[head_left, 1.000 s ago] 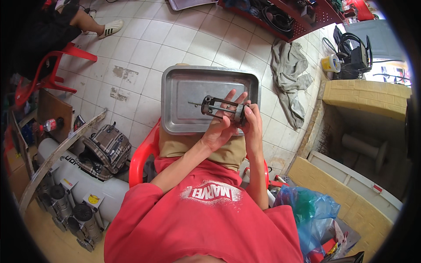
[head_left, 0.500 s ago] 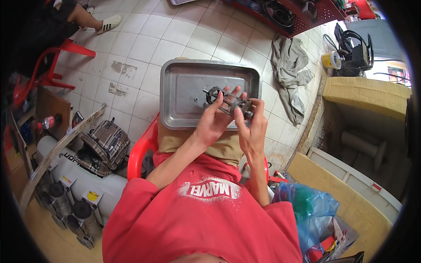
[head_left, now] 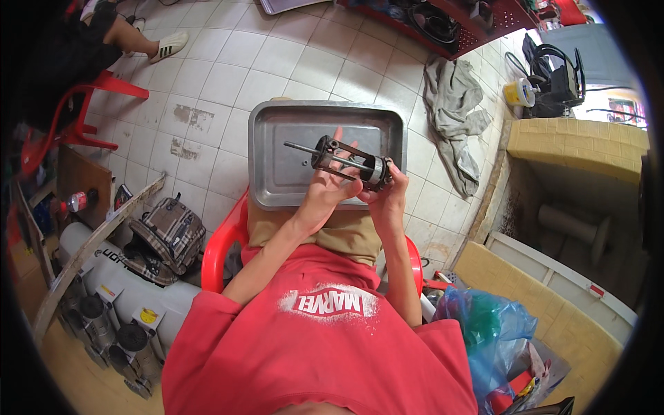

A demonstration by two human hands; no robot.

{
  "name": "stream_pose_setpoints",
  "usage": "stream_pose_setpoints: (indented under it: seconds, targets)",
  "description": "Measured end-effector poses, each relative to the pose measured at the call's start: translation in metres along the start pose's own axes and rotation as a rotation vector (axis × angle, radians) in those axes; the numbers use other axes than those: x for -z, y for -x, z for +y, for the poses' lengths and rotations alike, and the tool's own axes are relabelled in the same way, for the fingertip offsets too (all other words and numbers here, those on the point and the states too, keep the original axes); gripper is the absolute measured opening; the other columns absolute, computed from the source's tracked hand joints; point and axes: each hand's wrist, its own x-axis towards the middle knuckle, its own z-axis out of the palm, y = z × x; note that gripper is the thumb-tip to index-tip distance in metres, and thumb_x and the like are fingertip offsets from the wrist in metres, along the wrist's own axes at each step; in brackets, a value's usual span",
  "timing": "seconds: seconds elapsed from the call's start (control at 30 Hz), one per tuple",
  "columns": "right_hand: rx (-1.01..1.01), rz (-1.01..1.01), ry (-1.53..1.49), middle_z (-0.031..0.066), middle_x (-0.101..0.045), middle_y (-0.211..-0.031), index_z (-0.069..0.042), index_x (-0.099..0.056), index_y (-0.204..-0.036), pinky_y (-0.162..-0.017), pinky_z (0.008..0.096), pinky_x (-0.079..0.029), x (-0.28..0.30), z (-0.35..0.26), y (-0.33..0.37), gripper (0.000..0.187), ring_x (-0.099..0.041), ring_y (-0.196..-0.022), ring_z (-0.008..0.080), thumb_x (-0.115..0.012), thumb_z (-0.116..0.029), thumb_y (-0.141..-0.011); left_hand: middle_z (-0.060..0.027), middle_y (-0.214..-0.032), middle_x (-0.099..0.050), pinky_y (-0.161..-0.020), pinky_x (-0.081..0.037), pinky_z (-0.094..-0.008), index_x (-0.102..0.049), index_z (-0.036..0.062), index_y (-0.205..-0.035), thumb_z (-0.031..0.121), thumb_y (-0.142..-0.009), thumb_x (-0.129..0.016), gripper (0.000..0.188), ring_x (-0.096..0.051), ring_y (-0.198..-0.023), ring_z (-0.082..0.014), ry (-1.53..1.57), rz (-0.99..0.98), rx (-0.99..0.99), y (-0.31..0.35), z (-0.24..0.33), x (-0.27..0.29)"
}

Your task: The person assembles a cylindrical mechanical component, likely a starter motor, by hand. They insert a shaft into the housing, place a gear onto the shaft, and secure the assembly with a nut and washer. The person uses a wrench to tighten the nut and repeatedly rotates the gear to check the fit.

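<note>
The right hand point(head_left: 387, 196) has its fingers pinching the round end of a cage-like metal assembly point(head_left: 361, 166), while the left hand point(head_left: 324, 196) cradles it from beneath, its fingers loosely spread behind the open frame. The assembly is held tilted above a grey metal tray point(head_left: 259, 162), its thin rod point(head_left: 300, 147) pointing left. A small dark piece point(head_left: 304, 163) lies in the tray, which rests over the tan trousers point(head_left: 270, 227), with a red chair point(head_left: 218, 256) around the person.

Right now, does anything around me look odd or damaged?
Yes: a gray cloth lies crumpled on the floor right of the metal tray; left of the tray, some tiles bear brownish patches breaking their pale surface.
</note>
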Motion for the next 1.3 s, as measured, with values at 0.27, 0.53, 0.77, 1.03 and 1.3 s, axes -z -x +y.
stream_pose_setpoints:
  seconds: [0.27,0.53,0.77,1.03,1.3]
  targets:
    - [-0.061,-0.144,0.118,0.0097,-0.068,-0.095,-0.003,-0.057,-0.12,-0.07,0.0295,-0.05,-0.01,-0.004,0.001,0.055,-0.061,-0.074,0.0158,-0.031,-0.051,-0.11,-0.0197,-0.144,-0.055,-0.099,-0.056,-0.0367,-0.045,-0.0009,-0.143,0.023,-0.09,-0.079,0.067,-0.058,-0.128,-0.0277,-0.085,-0.104,-0.117,0.0,0.025,0.006]
    - [0.164,-0.193,0.491,0.0066,-0.065,-0.081,0.003,-0.063,-0.104,-0.066,0.0271,-0.047,0.001,-0.016,-0.002,0.037,-0.057,-0.068,0.009,-0.047,-0.031,-0.111,-0.022,-0.139,-0.057,-0.111,-0.048,-0.0478,-0.048,0.0011,-0.14,0.026,-0.087,-0.082,0.068,-0.054,-0.134,-0.0332,-0.177,-0.178,-0.249,-0.003,0.048,0.006]
    - [0.308,-0.15,0.464,0.0072,-0.065,-0.102,0.0,-0.059,-0.108,-0.078,0.0278,-0.05,-0.024,-0.034,-0.005,0.016,-0.063,-0.085,0.0125,-0.06,-0.015,-0.105,-0.022,-0.138,-0.058,-0.111,-0.047,-0.0479,-0.048,0.0019,-0.14,0.029,-0.087,-0.082,0.069,-0.055,-0.134,-0.0351,-0.129,-0.124,-0.308,-0.014,0.056,0.01]
    - [0.422,-0.191,0.638,0.0045,-0.049,-0.113,0.002,-0.061,-0.096,-0.076,0.0238,-0.05,-0.023,-0.046,-0.035,0.018,-0.06,-0.088,0.0088,-0.061,-0.013,-0.104,-0.0219,-0.141,-0.057,-0.114,-0.045,-0.0459,-0.048,0.002,-0.14,0.02,-0.088,-0.081,0.065,-0.054,-0.135,-0.035,-0.158,-0.143,-0.351,-0.034,0.061,0.014]
    - [0.293,-0.218,0.486,0.0046,-0.053,-0.104,0.0,-0.059,-0.105,-0.072,0.0255,-0.048,-0.017,-0.057,-0.067,0.031,-0.063,-0.095,0.013,-0.053,-0.031,-0.108,-0.0228,-0.142,-0.055,-0.111,-0.048,-0.0466,-0.046,0.0002,-0.141,0.018,-0.09,-0.078,0.063,-0.053,-0.135,-0.0352,-0.089,-0.209,-0.38,-0.064,0.073,0.0]
